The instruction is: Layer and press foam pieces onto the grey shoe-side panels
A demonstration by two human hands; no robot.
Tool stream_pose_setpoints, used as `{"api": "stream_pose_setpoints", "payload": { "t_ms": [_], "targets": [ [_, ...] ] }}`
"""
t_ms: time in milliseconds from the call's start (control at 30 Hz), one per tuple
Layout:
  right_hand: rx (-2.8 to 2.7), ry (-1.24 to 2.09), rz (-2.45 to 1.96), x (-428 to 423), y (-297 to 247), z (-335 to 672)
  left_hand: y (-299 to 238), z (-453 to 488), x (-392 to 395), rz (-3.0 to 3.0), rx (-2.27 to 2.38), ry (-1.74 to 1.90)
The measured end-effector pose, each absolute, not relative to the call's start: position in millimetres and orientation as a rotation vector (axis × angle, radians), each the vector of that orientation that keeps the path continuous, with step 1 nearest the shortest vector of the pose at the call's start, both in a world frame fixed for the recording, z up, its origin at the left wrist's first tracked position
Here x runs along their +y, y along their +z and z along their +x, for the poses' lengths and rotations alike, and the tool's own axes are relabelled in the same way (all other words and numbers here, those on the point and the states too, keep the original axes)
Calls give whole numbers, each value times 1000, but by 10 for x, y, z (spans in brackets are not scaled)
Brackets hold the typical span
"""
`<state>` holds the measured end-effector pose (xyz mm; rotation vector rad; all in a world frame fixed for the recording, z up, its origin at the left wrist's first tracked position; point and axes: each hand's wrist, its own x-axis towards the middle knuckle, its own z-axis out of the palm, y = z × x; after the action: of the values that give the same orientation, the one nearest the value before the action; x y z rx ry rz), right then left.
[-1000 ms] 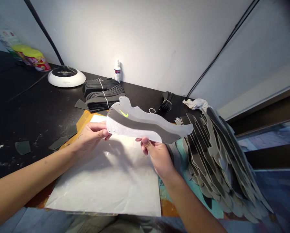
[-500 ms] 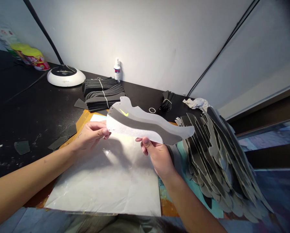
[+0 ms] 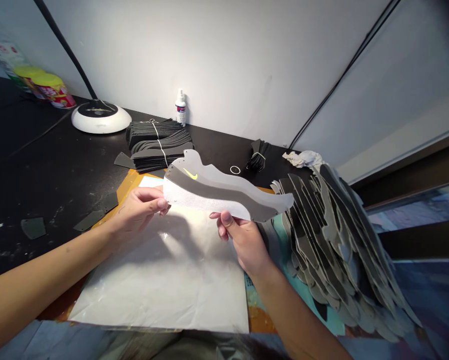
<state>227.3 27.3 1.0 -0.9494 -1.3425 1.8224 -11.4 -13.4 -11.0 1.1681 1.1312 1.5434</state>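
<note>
1. Tabletop (image 3: 40, 165), black and broad, spreads under everything, with a white sheet (image 3: 164, 280) laid flat just in front of the person.
2. Over on the right, a fanned pile of grey cut panels (image 3: 333, 240) leans beside the sheet.
3. Up in the air above the sheet, a grey shoe panel (image 3: 224, 192) with a white lower band and a yellow-green swoosh sits roughly level between both hands.
4. Left hand (image 3: 137, 210), forearm reaching in from the lower left, pinches the panel's left end, thumb on top, fingers curled under.
5. Right hand (image 3: 245, 240), wrist bent upward, pinches the lower edge near the middle, thumb tip in front.
6. Small white bottle (image 3: 179, 107) stands at the tabletop's far edge, well apart.
</note>
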Motion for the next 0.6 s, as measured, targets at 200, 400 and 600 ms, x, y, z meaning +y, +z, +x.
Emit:
{"api": "stream_pose_setpoints", "payload": {
  "t_ms": [200, 400, 600],
  "targets": [
    [-1367, 1832, -957, 274, 13, 2275, -129, -151, -112, 1184, 1199, 1530],
    [-1385, 1845, -911, 274, -12, 2283, -204, -186, -123, 1163, 1199, 1507],
    [-1572, 1856, -777, 257, 79, 2353, -87, -216, -149, 1177, 1144, 1511]
  ]
}}
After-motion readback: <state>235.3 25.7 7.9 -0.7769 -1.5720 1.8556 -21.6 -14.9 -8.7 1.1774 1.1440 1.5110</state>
